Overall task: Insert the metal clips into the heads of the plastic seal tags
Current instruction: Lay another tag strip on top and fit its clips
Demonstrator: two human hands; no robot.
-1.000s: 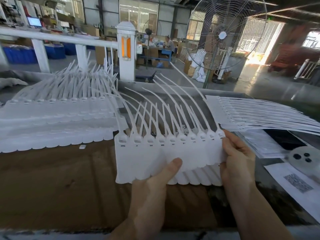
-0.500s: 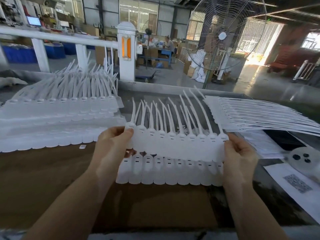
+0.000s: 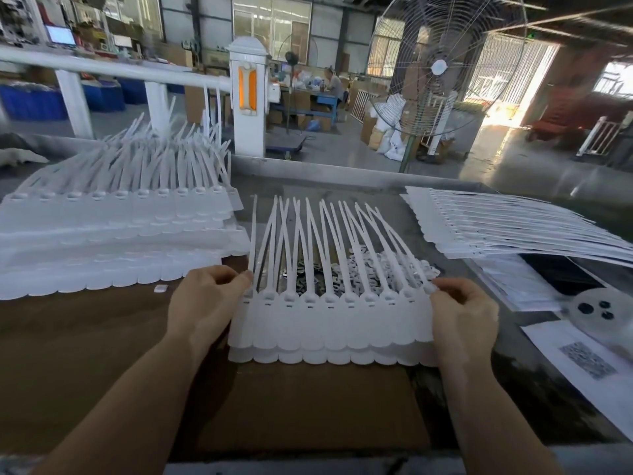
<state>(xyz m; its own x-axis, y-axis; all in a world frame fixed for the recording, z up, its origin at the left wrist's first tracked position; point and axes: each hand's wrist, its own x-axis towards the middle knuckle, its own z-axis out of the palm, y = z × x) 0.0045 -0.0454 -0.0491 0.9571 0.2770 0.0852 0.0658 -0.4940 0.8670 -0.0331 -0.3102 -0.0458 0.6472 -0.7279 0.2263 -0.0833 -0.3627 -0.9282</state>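
A joined strip of white plastic seal tags (image 3: 329, 323) lies flat in front of me on the brown cardboard (image 3: 308, 406), on top of a second strip. Its thin tails fan away from me. My left hand (image 3: 202, 303) pinches the strip's left end near the heads. At the strip's right end, my right hand (image 3: 462, 313) pinches the last head. A heap of small metal clips (image 3: 373, 269) lies on the table just behind the heads, partly hidden by the tails.
A large stack of tag strips (image 3: 113, 234) fills the left of the table. Another stack (image 3: 496, 228) lies at the right with tails pointing right. Printed papers (image 3: 582, 358) and a round white disc (image 3: 603, 310) sit at the right edge. A small white piece (image 3: 160, 288) lies on the cardboard.
The strip that I held up has come down flat onto the lower strip. My left hand went from underneath to the strip's left end, and both hands now pinch its ends.
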